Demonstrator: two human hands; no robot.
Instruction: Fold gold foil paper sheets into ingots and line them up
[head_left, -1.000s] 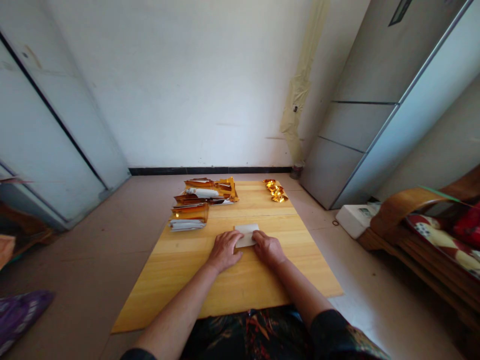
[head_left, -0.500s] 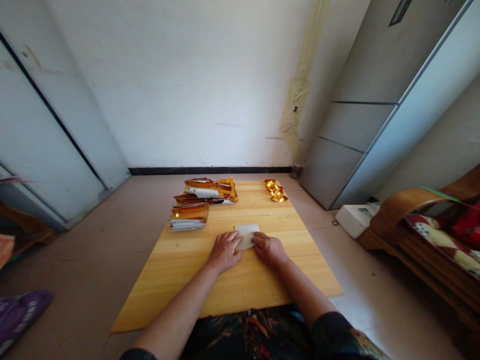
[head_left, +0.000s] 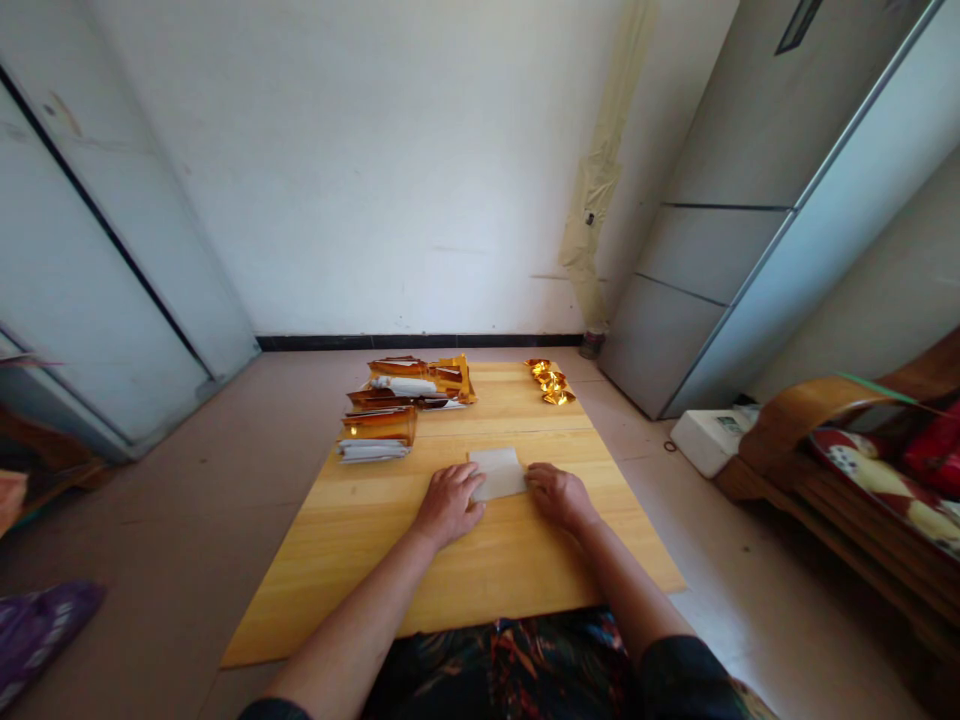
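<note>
A small whitish sheet of paper [head_left: 496, 473] lies on the wooden tabletop in front of me. My left hand [head_left: 450, 505] is on its left edge, fingers bent and pressed onto the paper, thumb nearer to me. My right hand [head_left: 559, 493] is closed at the sheet's right lower corner, with its fingertips touching that corner. Several folded orange, shiny pieces with white paper [head_left: 379, 428] lie in rows at the table's back left. Crumpled gold foil pieces [head_left: 553, 384] lie at the back right.
The low wooden table [head_left: 450, 590] reaches to my lap. Behind it is a white wall [head_left: 375, 200]. A grey refrigerator [head_left: 690, 290] stands at the right, with a white box [head_left: 706, 440] and a wooden seat [head_left: 825, 520] nearer. A purple bag [head_left: 49, 635] is on the floor at left.
My right hand has moved right, away from the middle of the paper. The paper's right lower part now lies flatter and wider, with its corner showing. My left hand has stayed in place.
</note>
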